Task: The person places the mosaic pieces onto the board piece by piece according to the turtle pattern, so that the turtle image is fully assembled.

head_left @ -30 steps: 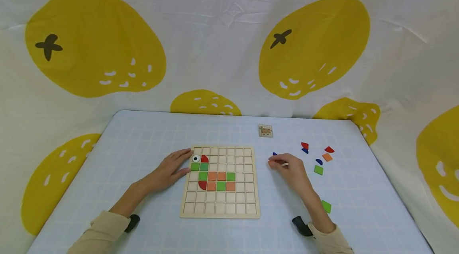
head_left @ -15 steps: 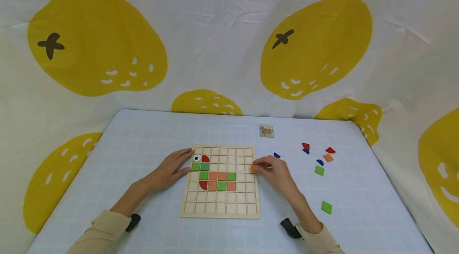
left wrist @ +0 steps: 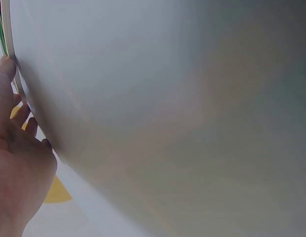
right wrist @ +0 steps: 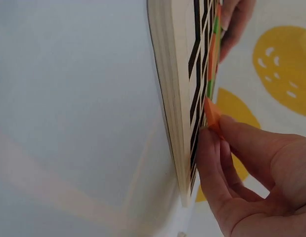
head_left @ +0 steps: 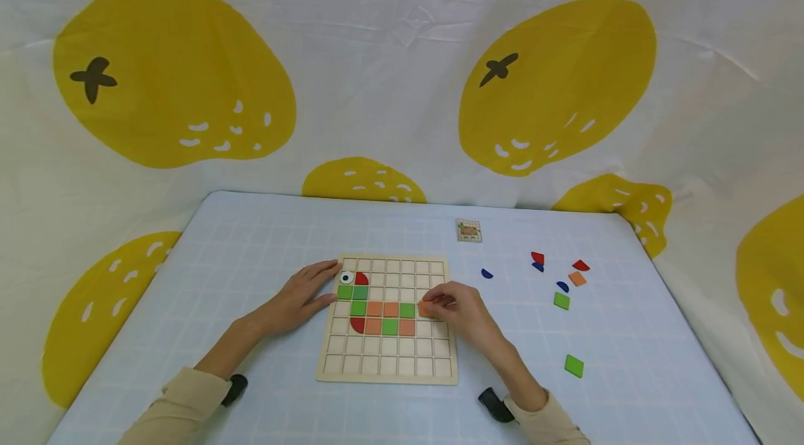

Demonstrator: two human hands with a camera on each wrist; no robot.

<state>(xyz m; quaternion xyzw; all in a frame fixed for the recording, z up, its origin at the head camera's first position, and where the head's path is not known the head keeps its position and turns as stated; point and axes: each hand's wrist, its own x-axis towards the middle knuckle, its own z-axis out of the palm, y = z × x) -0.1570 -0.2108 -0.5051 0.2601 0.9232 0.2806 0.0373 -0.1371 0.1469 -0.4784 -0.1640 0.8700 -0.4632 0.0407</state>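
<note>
A wooden grid board [head_left: 388,366] lies on the table, partly filled with green, orange and red tiles and a white eye tile [head_left: 347,277]. My right hand [head_left: 463,312] pinches an orange square tile [right wrist: 213,117] between thumb and fingers over the board's right half. In the head view that tile is just right of a green tile [head_left: 407,310]; in the right wrist view it looks tilted. My left hand [head_left: 300,296] rests at the board's left edge, fingers extended, fingertips and thumb touching the rim. The left wrist view shows this hand [left wrist: 19,143] at the board's side.
Loose pieces lie to the right: a blue half-round [head_left: 486,273], a red piece [head_left: 537,258], an orange square [head_left: 577,278], a green square [head_left: 562,300] and another green tile [head_left: 574,365]. A small picture card [head_left: 469,230] lies behind the board. A fruit-print cloth [head_left: 377,82] hangs behind the table.
My right hand has carried the orange tile leftward from the table beside the board to over the grid. The left hand has stayed at the board's edge.
</note>
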